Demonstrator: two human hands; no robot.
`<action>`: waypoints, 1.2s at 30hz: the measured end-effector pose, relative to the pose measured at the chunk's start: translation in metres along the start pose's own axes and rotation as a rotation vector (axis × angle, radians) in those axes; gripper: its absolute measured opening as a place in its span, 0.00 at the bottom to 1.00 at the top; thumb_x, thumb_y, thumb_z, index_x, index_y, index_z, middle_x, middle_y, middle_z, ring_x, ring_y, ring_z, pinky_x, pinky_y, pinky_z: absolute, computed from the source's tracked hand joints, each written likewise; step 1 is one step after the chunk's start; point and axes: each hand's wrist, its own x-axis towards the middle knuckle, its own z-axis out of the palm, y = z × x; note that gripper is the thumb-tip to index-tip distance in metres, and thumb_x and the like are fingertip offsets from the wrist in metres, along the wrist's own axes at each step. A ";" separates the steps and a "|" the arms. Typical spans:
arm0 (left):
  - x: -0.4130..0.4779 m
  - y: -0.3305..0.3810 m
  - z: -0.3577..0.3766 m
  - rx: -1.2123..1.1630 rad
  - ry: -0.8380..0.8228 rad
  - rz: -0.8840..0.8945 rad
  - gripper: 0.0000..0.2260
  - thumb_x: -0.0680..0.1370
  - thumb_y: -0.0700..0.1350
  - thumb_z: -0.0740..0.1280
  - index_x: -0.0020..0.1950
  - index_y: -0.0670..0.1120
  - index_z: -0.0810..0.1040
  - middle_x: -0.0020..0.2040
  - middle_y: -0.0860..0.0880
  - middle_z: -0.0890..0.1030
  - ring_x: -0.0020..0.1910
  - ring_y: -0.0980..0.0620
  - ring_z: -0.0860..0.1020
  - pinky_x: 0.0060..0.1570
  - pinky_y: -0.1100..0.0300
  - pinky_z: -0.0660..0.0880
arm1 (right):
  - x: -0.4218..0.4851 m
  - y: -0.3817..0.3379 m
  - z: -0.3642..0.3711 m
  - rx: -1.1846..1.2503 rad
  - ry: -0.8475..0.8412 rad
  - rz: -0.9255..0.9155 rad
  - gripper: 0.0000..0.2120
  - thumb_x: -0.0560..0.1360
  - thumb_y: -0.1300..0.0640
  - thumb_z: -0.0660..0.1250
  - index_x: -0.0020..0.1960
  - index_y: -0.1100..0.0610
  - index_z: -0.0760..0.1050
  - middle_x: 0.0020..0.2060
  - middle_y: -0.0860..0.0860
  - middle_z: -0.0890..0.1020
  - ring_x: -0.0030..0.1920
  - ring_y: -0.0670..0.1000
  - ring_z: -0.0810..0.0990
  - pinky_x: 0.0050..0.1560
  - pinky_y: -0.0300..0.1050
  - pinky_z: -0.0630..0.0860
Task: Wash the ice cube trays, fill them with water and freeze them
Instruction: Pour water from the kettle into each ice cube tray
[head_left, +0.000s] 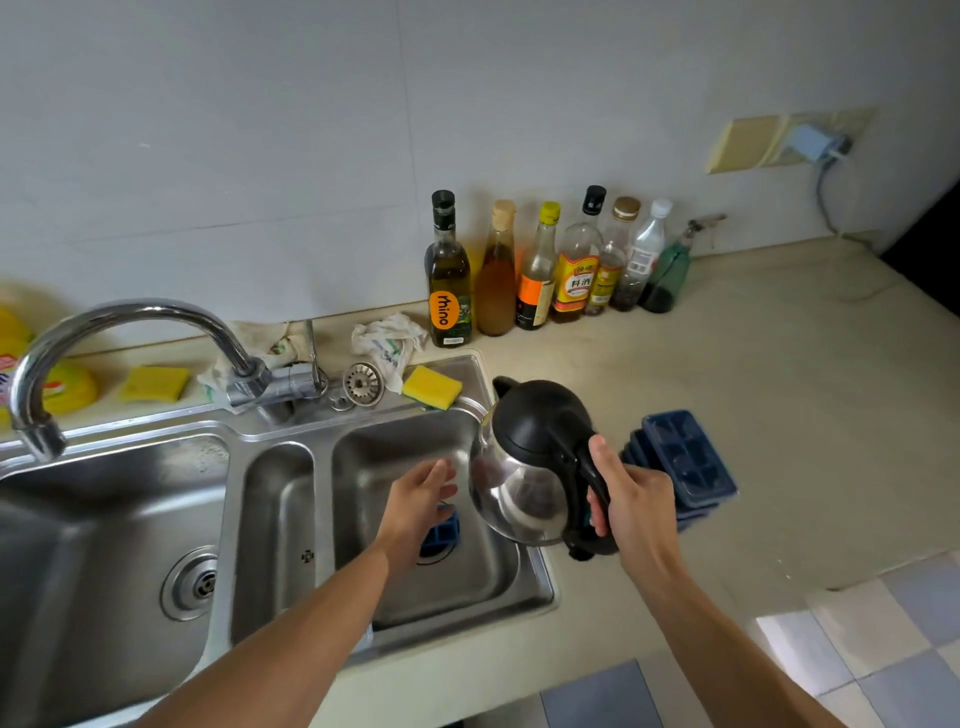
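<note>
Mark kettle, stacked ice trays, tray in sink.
kettle (515, 489), head view, steel body.
stacked ice trays (688, 457), head view, top tray's cells.
tray in sink (441, 533), head view, visible blue corner.

sink tray (442, 532) mostly hidden under left grip (418, 501), yellow packet (72, 389) cut off left

I read "rhino" on the oil bottle (450, 280), "料酒" on the yellow-label bottle (577, 275), other labels too blurred for me

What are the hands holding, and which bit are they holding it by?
The right hand holds the kettle by its black handle. The left hand hovers open over the blue ice tray in the sink, holding nothing.
</note>
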 end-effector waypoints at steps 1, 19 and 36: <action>-0.004 -0.005 0.001 -0.022 0.016 -0.011 0.08 0.84 0.49 0.63 0.58 0.48 0.79 0.57 0.48 0.82 0.56 0.49 0.81 0.57 0.50 0.79 | -0.005 0.000 -0.004 -0.007 -0.031 0.004 0.26 0.77 0.40 0.68 0.26 0.55 0.76 0.22 0.53 0.76 0.21 0.49 0.73 0.25 0.36 0.73; -0.078 -0.059 -0.005 -0.158 -0.042 -0.120 0.21 0.84 0.60 0.56 0.51 0.50 0.85 0.51 0.45 0.86 0.48 0.50 0.85 0.50 0.54 0.78 | -0.048 -0.021 -0.004 -0.239 -0.317 -0.030 0.26 0.76 0.42 0.72 0.25 0.56 0.78 0.21 0.55 0.77 0.21 0.51 0.74 0.24 0.40 0.70; -0.077 -0.070 -0.016 -0.279 -0.078 -0.174 0.22 0.85 0.57 0.56 0.61 0.42 0.79 0.55 0.40 0.83 0.58 0.40 0.80 0.63 0.44 0.75 | -0.043 -0.029 0.017 -0.358 -0.337 -0.001 0.31 0.74 0.39 0.72 0.27 0.65 0.77 0.22 0.56 0.77 0.21 0.52 0.73 0.24 0.41 0.70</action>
